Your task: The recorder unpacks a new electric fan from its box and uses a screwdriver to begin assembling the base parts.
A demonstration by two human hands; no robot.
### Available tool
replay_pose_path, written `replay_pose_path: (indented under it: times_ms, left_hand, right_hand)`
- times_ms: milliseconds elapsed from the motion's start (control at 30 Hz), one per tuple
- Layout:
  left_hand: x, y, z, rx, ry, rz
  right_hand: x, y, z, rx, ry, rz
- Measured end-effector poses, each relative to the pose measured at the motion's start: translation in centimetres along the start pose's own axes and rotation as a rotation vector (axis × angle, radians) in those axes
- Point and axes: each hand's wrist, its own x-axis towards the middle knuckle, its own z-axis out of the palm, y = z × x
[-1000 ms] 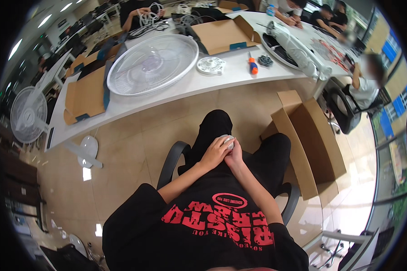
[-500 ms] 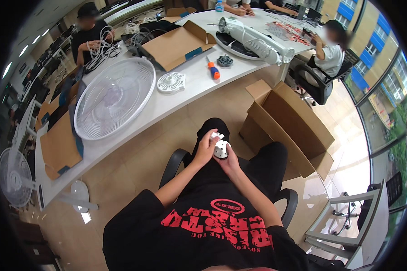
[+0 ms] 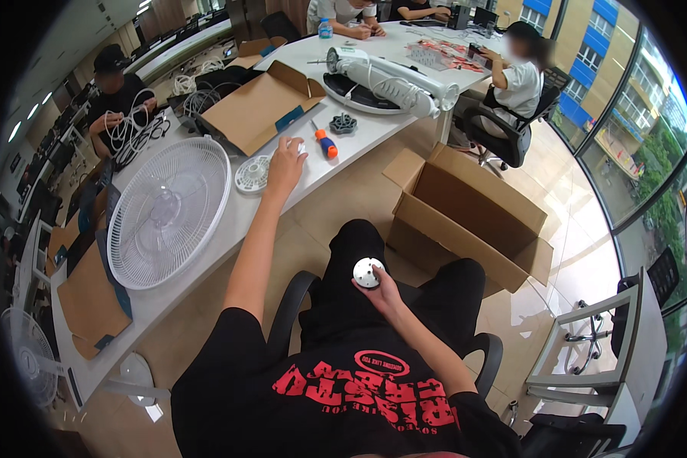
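Observation:
My right hand rests on my lap and is closed on a small round white plastic part. My left hand is stretched out over the white table, fingers curled at a small white piece by the table's edge; whether it grips anything I cannot tell. Just left of that hand lies a small white round grille disc. To its right lies a screwdriver with an orange and blue handle. A large white fan guard lies flat on the table further left.
An open cardboard box and a black ring-shaped part sit on the table, with a white fan body behind. A large open cardboard box stands on the floor to my right. Other people sit at the far tables.
My left hand left my lap and reached out to the table edge. My right hand stayed on my lap with the white part. The view swung to the right.

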Motion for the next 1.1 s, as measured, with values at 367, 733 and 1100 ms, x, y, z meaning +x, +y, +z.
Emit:
replay_pose_path:
  times_ms: [367,733,1100]
  left_hand:
    - [0.2,-3.4,1.3,0.016,0.126,-0.056]
    - [-0.6,-2.9,-0.7,0.237,0.183,-0.055]
    - [-23.8,10.5,5.8,-0.659,-0.326,-0.185]
  right_hand:
    - [-0.3,-0.3,0.0,0.018,-0.020,0.008]
    - [-0.3,0.7,0.8,-0.021,-0.083,0.076]
    - [-0.9,1.4,1.4,-0.255,-0.153,0.016]
